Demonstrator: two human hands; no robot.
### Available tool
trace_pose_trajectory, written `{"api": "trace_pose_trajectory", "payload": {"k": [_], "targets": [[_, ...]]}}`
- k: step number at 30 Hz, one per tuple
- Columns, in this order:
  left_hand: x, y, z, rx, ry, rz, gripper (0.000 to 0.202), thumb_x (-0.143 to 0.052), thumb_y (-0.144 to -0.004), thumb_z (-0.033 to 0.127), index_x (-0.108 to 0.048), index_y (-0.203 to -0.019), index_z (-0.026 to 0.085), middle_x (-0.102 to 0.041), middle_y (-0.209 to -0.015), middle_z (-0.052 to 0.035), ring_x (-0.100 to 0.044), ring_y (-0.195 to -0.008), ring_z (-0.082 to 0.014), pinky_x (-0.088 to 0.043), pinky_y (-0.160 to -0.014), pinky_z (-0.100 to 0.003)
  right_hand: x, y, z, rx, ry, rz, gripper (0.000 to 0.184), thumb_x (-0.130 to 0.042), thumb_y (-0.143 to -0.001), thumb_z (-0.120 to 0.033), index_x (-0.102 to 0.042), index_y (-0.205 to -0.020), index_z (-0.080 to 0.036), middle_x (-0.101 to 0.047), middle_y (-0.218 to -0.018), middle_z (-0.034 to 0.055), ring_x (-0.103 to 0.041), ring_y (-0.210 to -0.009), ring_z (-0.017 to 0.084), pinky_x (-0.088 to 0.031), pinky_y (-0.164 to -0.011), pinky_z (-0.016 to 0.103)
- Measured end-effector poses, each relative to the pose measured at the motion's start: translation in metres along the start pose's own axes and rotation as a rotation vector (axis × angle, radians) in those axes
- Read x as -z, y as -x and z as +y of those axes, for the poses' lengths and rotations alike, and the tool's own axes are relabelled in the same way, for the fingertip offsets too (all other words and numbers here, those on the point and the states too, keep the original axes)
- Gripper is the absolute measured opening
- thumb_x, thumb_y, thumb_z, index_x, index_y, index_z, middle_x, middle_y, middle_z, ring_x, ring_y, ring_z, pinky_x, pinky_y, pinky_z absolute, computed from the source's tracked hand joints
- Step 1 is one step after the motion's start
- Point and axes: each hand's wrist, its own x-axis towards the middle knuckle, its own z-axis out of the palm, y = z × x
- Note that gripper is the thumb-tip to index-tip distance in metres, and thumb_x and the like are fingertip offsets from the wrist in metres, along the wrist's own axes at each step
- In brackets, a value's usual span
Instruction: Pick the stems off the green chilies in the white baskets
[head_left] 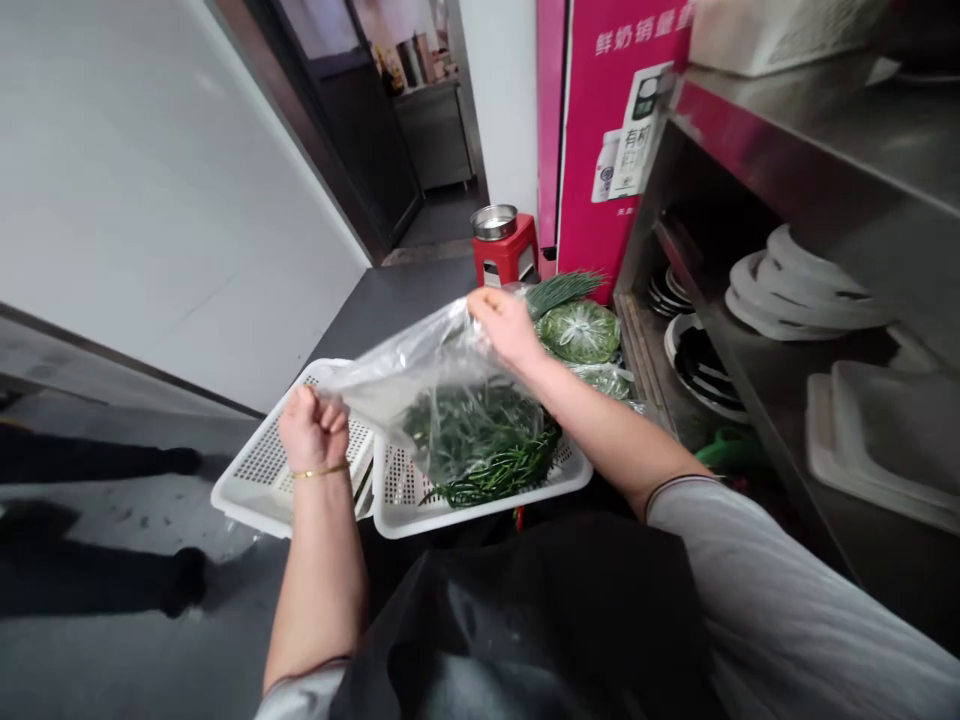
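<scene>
A clear plastic bag [420, 345] is stretched between my two hands above white baskets. My left hand [315, 428], a bracelet at its wrist, is closed on one end of the bag over the left basket [251, 480]. Higher and to the right, my right hand [506, 325] pinches the other end. Under and partly behind the plastic lie long green vegetables [499, 470] in the right basket [480, 512]. How much of the greens is inside the bag I cannot tell.
Bagged greens [581, 332] and thin green stalks [562, 290] lie beyond my right hand. A red stool [504, 250] carries a metal pan [493, 222]. Metal shelves with white plates [795, 285] stand at right. Another person's legs [97, 570] show at left.
</scene>
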Motion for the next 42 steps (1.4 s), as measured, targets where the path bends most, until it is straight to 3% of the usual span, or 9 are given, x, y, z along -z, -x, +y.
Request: {"api": "trace_pose_trajectory", "payload": {"k": [5, 9, 12, 15, 18, 21, 29, 36, 42], "targets": [[-0.013, -0.01, 0.048, -0.053, -0.11, -0.146, 0.037, -0.078, -0.071, 0.034, -0.047, -0.059, 0.017, -0.022, -0.042, 0.0105, -0.015, -0.033, -0.0012, -0.013, -0.032, -0.015, 0.013, -0.028, -0.039, 0.096, -0.011, -0.118, 0.032, -0.047, -0.091, -0.046, -0.059, -0.089, -0.016, -0.055, -0.082, -0.0016, -0.055, -0.076, 0.009, -0.042, -0.067, 0.021], [0.006, 0.001, 0.033, 0.147, -0.358, -0.239, 0.029, -0.082, -0.063, 0.03, -0.058, -0.06, 0.015, -0.039, -0.044, 0.006, -0.034, -0.037, -0.0039, -0.027, -0.037, -0.018, 0.038, 0.012, -0.014, -0.151, 0.059, -0.249, 0.026, -0.057, -0.086, -0.042, -0.061, -0.091, -0.017, -0.055, -0.071, -0.0029, -0.049, -0.056, 0.006, -0.04, -0.052, 0.02], [0.017, 0.009, 0.016, 0.012, -0.444, -0.19, 0.027, -0.084, -0.06, 0.028, -0.062, -0.063, 0.014, -0.061, -0.065, -0.0024, -0.054, -0.057, -0.009, -0.044, -0.053, -0.021, 0.05, 0.045, 0.002, -0.393, 0.122, -0.354, 0.032, -0.056, -0.085, -0.04, -0.059, -0.108, -0.018, -0.049, -0.057, -0.0071, -0.042, -0.04, 0.007, -0.037, -0.043, 0.022], [0.015, 0.01, 0.013, -0.177, -0.431, -0.127, 0.025, -0.082, -0.063, 0.029, -0.062, -0.066, 0.015, -0.068, -0.087, -0.0065, -0.061, -0.078, -0.0135, -0.048, -0.07, -0.026, 0.054, 0.057, 0.002, -0.301, 0.214, -0.416, 0.056, -0.065, -0.079, -0.038, -0.048, -0.129, -0.019, -0.048, -0.054, -0.0101, -0.049, -0.046, 0.01, -0.042, -0.05, 0.024], [0.007, 0.007, 0.02, -0.208, -0.386, -0.117, 0.027, -0.079, -0.068, 0.034, -0.058, -0.066, 0.016, -0.068, -0.081, -0.0061, -0.061, -0.073, -0.0137, -0.048, -0.069, -0.027, 0.052, 0.054, -0.002, -0.182, 0.43, -0.562, 0.042, -0.076, -0.067, -0.032, -0.063, -0.103, -0.017, -0.048, -0.053, -0.0081, -0.045, -0.049, 0.01, -0.036, -0.051, 0.024], [0.002, 0.005, 0.029, -0.246, -0.358, -0.064, 0.027, -0.076, -0.071, 0.033, -0.056, -0.068, 0.016, -0.068, -0.08, -0.0051, -0.061, -0.074, -0.0135, -0.049, -0.069, -0.026, 0.049, 0.053, -0.002, -0.118, 0.454, -0.584, 0.021, -0.067, -0.076, -0.035, -0.057, -0.067, -0.019, -0.047, -0.051, -0.005, -0.043, -0.049, 0.009, -0.032, -0.05, 0.025], [0.009, 0.014, 0.033, -0.215, -0.394, 0.015, 0.026, -0.078, -0.069, 0.029, -0.056, -0.066, 0.014, -0.066, -0.072, -0.0041, -0.056, -0.06, -0.0084, -0.045, -0.059, -0.021, 0.046, 0.05, -0.02, 0.006, 0.284, -0.416, 0.024, -0.057, -0.084, -0.039, -0.067, -0.076, -0.019, -0.06, -0.063, -0.0018, -0.05, -0.054, 0.01, -0.039, -0.057, 0.025], [-0.034, 0.014, 0.047, -0.223, -0.191, -0.022, 0.032, -0.074, -0.075, 0.039, -0.05, -0.07, 0.018, -0.064, -0.074, -0.0008, -0.059, -0.061, -0.0102, -0.049, -0.059, -0.024, 0.027, 0.029, -0.033, 0.128, 0.262, -0.398, 0.023, -0.061, -0.081, -0.04, -0.071, -0.085, -0.019, -0.066, -0.081, 0.0019, -0.058, -0.073, 0.014, -0.047, -0.072, 0.031], [-0.093, 0.014, -0.01, -0.109, -0.201, -0.181, 0.028, -0.069, -0.08, 0.036, -0.049, -0.072, 0.017, -0.062, -0.076, -0.001, -0.062, -0.073, -0.0123, -0.051, -0.069, -0.027, -0.02, 0.041, -0.012, -0.04, 0.138, -0.511, 0.051, -0.079, -0.061, -0.036, -0.067, -0.109, -0.021, -0.068, -0.106, 0.0058, -0.061, -0.097, 0.024, -0.051, -0.085, 0.041]]}}
